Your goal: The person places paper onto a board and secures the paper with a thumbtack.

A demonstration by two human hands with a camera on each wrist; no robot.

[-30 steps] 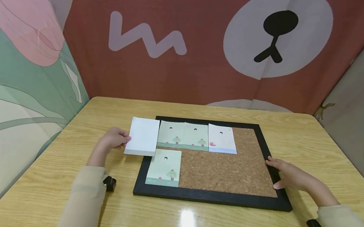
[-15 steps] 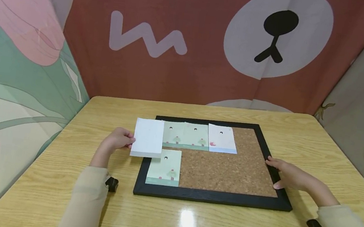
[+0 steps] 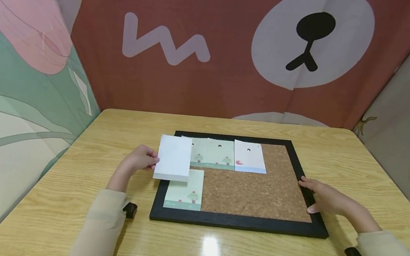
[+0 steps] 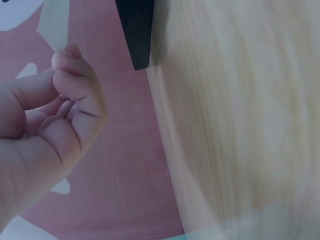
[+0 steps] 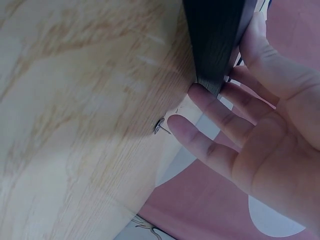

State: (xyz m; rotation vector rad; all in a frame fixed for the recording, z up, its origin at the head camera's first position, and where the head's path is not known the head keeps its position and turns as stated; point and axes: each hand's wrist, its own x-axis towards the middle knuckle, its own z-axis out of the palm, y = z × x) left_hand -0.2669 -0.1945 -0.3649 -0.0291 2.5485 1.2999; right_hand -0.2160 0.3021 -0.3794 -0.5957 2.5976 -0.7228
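My left hand (image 3: 141,158) pinches a white note paper (image 3: 173,158) by its left edge; one sheet or several, I cannot tell. This paper hangs over the left part of a black-framed cork board (image 3: 254,195). Two pale green notes (image 3: 220,159) are pinned along the board's top, beside a white note (image 3: 250,160) with a pink picture. Another green note (image 3: 184,194) lies at the lower left, its upper part hidden. My right hand (image 3: 329,198) rests on the right frame edge. In the right wrist view its fingers (image 5: 215,107) are nearly straight against the frame.
A small thumbtack (image 5: 160,126) lies on the table close to my right fingertips. The wooden table (image 3: 136,240) ends at a printed brown curtain (image 3: 156,82). Black devices sit at both wrists.
My left hand has moved rightward with the white paper, which covers more of the first green note and the top of the lower one. My right hand has stayed on the frame.
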